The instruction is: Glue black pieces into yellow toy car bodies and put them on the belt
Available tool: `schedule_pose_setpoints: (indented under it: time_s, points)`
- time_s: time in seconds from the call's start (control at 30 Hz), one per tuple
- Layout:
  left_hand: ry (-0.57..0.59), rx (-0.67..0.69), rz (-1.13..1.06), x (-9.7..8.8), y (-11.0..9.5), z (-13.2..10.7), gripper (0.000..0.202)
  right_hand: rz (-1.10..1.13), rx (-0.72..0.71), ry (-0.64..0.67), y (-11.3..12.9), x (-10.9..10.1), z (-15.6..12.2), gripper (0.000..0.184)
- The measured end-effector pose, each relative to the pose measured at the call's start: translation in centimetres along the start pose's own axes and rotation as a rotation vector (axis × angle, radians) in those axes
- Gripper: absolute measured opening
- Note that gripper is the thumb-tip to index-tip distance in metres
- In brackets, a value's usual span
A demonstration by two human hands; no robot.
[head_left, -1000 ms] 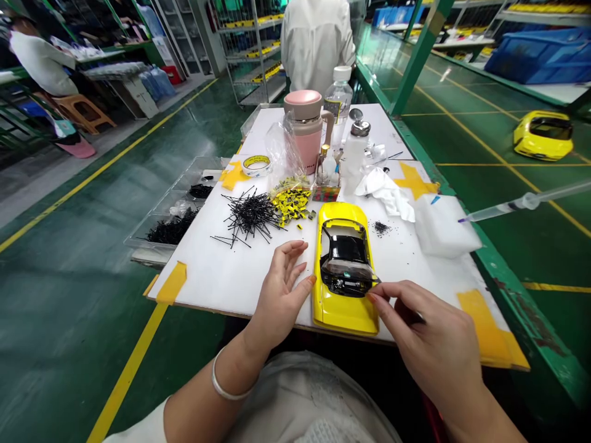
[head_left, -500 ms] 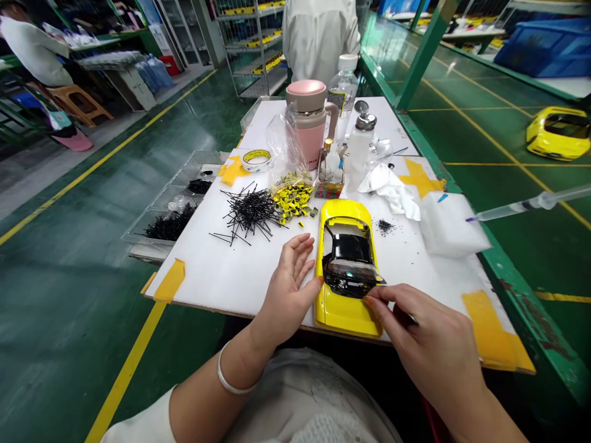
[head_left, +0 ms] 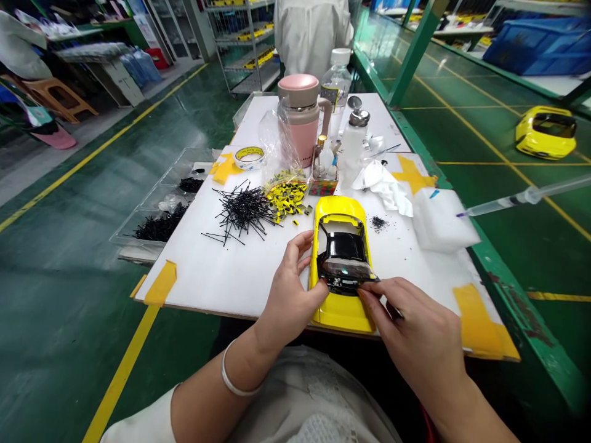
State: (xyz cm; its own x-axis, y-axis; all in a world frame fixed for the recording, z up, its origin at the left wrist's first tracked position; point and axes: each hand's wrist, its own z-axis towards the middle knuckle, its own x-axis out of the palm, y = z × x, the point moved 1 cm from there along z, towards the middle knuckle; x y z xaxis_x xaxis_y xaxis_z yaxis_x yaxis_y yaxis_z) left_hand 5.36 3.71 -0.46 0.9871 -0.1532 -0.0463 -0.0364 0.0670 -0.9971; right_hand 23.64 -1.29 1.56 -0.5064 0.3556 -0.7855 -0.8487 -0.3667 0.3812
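Observation:
A yellow model car body (head_left: 344, 311) lies on the white tabletop in front of me, with a black roof panel and a clear window piece (head_left: 346, 267) inside its opening. My left hand (head_left: 290, 289) holds the body's left side, thumb over the edge by the window and fingers along the flank. At the window's lower right corner, my right hand (head_left: 406, 320) pinches with thumb and forefinger. What lies between those fingertips is too small to make out; a dark slim end shows below the curled fingers.
Beyond the car are a pile of black thin sticks (head_left: 244, 209), small yellow-black parts (head_left: 286, 200), a tape roll (head_left: 248, 157), a pink mug (head_left: 300, 129) and bottles. A white foam block (head_left: 443, 221) with a syringe (head_left: 517, 198) stands right, near crumpled tissue (head_left: 383, 187). Another person sits ahead.
My left hand has closed in on the car's left side, its thumb now over the edge. The right hand stays pinched at the window corner. The whole view has shifted slightly.

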Motion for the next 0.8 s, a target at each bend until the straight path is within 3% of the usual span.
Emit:
schedule_pose_setpoints:
  time_s: [0.23, 0.43, 0.67, 0.8]
  points:
    - [-0.014, 0.018, 0.02, 0.1, 0.2, 0.0, 0.066, 0.146, 0.063, -0.003, -0.7, -2.4, -0.3, 0.012]
    - [-0.013, 0.018, 0.018, 0.0, 0.4, -0.1, 0.069, 0.098, -0.042, 0.03, -0.1, -4.6, -0.2, 0.02]
    - [-0.015, -0.013, -0.004, 0.1, 0.3, 0.0, 0.071, -0.058, -0.166, 0.245, -1.0, -2.4, -0.9, 0.032]
    - [-0.011, 0.007, 0.024, 0.0, 0.5, -0.2, 0.072, -0.167, -0.188, 0.281, -1.6, -1.7, -1.2, 0.038]
